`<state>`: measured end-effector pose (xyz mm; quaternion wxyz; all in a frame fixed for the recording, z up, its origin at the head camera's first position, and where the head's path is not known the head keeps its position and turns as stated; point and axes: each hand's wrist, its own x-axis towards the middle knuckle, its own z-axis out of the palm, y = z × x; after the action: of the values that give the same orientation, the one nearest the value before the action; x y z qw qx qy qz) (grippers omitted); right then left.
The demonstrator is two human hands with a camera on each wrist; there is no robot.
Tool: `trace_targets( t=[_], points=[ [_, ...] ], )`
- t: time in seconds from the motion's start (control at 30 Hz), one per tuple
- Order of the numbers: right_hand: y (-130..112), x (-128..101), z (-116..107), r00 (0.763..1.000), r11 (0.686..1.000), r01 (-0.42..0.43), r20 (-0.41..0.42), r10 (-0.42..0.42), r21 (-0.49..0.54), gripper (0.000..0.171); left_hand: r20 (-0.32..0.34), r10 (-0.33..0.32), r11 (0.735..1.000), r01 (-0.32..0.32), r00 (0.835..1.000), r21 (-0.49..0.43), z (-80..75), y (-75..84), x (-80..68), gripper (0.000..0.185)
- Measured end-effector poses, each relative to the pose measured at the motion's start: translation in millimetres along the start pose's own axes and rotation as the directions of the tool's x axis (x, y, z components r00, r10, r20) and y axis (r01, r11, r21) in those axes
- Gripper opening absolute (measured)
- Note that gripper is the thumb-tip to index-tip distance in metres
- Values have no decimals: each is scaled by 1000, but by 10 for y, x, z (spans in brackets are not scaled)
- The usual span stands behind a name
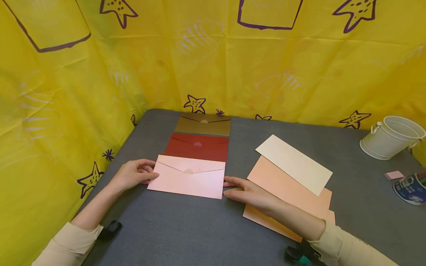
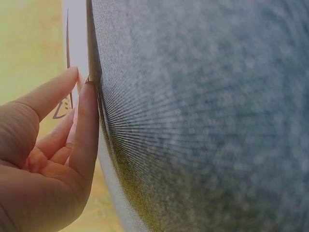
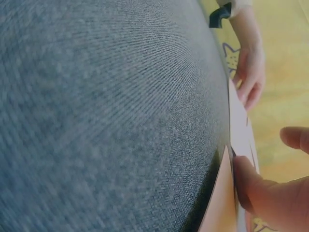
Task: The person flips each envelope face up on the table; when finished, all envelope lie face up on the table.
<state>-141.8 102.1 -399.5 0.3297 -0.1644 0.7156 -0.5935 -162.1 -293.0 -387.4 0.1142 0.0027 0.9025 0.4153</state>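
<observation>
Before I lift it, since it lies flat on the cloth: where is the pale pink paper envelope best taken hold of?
By its two short ends, probably. The pale pink paper envelope lies flat, flap up; the left hand touches its left edge, the right hand its right. The long far edge crowds the dark red envelope.

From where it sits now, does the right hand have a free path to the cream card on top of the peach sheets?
Probably yes. The right hand lies at the pink envelope's right edge, and the cream card lies uncovered just beside that forearm, on top of the peach sheets. Nothing stands between them.
</observation>
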Motion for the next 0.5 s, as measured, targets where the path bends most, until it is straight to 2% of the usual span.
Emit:
trace_targets(
  t=[0.2,0.5],
  points=[
    [-19,-7,3,1000,999,7,0,-7,-43,61,1,2,1000,-2,1000,28,7,-4,-5,58],
    [-9,22,-12,999,998,38,28,-37,-49,62,-20,55,984,-51,998,172,8,-16,-8,56]
  ],
)
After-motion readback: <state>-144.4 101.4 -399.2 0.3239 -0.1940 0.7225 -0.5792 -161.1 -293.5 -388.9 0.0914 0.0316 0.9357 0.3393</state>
